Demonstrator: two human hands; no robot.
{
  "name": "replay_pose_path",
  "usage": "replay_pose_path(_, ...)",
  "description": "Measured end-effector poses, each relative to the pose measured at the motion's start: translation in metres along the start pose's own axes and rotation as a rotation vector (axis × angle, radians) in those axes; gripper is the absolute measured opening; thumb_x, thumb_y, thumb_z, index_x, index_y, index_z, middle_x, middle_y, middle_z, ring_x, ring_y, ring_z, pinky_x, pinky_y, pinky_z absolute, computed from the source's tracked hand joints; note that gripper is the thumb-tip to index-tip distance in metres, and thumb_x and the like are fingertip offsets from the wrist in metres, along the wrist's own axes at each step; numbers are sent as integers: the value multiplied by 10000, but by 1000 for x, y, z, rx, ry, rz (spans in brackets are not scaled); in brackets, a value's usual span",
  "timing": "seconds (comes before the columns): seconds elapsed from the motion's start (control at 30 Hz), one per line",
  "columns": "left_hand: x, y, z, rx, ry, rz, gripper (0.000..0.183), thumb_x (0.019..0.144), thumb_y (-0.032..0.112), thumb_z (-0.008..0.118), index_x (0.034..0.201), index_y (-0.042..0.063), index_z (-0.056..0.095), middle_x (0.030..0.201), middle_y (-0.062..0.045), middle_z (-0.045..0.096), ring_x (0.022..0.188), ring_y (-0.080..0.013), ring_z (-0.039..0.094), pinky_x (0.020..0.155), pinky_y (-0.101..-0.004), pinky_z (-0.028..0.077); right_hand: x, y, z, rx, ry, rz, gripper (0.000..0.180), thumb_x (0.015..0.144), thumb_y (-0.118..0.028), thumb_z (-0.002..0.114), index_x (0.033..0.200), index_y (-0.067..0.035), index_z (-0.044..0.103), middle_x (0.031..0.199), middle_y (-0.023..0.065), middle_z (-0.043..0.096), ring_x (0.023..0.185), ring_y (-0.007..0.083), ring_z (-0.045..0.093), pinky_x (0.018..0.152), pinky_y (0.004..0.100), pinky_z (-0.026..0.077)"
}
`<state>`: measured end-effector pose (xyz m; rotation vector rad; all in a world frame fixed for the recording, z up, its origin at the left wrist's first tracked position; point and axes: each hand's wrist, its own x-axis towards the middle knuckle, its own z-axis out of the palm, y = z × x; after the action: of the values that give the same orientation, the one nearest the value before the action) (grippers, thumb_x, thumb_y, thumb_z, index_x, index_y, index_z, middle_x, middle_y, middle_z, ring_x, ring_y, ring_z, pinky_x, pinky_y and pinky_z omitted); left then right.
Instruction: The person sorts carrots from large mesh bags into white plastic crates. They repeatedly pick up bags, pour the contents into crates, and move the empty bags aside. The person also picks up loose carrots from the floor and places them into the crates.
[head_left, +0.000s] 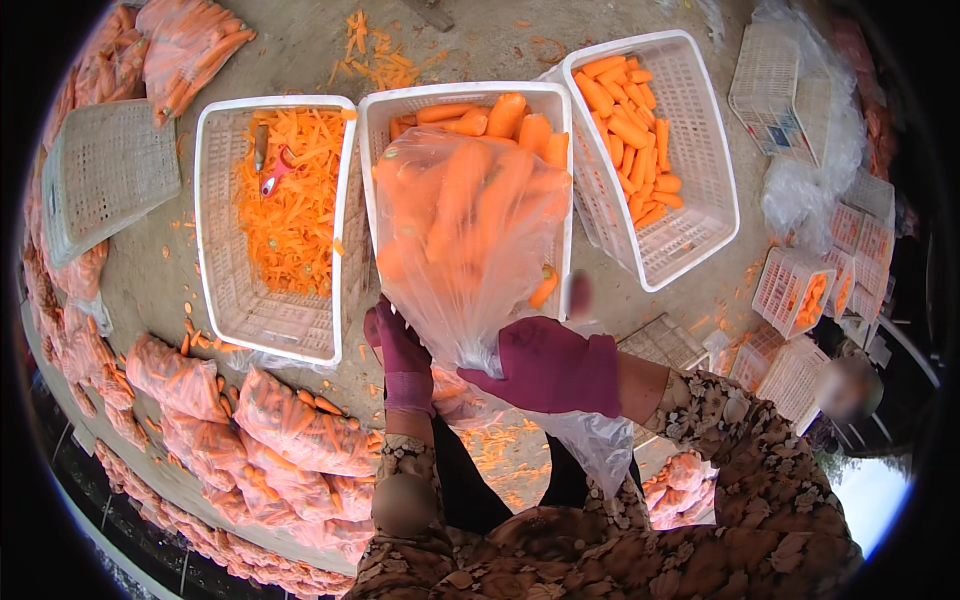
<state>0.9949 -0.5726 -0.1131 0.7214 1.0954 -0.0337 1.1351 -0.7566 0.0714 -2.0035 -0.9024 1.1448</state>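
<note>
A clear plastic bag of carrots (465, 217) lies over the middle white plastic crate (465, 88), which holds more carrots. My right hand (551, 367), in a purple glove, is closed around the bag's gathered neck, and the loose end hangs down behind it. At the crate's lower left corner is my left hand (401, 352), also gloved, by the bag's lower edge; its fingers are partly hidden. The left crate (202, 225) holds orange peelings (300, 217), with a red vegetable peeler (277, 172) and a knife (260, 146) on them. Peeled carrots (630, 135) fill part of the right crate (731, 180).
Full bags of carrots (300, 420) are piled at lower left. A grey-white crate (112, 172) stands at the left. More crates (780, 90) and plastic film (806, 187) are at the right. Peelings (375, 60) and loose carrot bits litter the concrete floor.
</note>
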Motion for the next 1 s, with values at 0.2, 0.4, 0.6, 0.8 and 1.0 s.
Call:
replay_pose_path(0.2,-7,51,81,497,-139,94,634,894,432,486,1352,46,280,1342,-109,377,1229,-204,361,994,-323,319,-55,-36,17,-138,191,-318,304,816,-319,592,713,-35,628,464,117,476,423,282,494,422,377,415)
replay_pose_path(0.4,7,0,42,886,-111,135,863,734,220,710,1406,40,199,1425,-152,274,1334,-255,249,1069,-358,251,-60,44,97,85,-130,192,287,811,-289,546,755,-16,611,669,170,613,625,331,610,571,420,486)
replay_pose_path(0.6,-7,-22,28,859,-7,148,889,698,250,745,1390,36,230,1398,-162,304,1282,-275,328,1035,-381,305,-116,12,154,145,-594,90,218,799,-211,532,797,-10,615,752,154,638,673,325,633,575,442,499)
replay_pose_path(0.8,-38,-39,15,907,57,3,821,717,288,732,1366,35,297,1353,-158,369,1235,-277,385,982,-376,364,-137,-9,175,276,-416,351,328,837,-321,518,837,-8,613,747,178,630,702,346,622,630,440,495)
replay_pose_path(1.0,-64,-33,-30,946,65,-106,784,719,396,717,1329,32,385,1281,-133,474,1118,-227,488,896,-323,428,-152,-34,131,329,-426,606,531,813,-519,545,780,6,624,689,212,601,691,367,604,652,436,478)
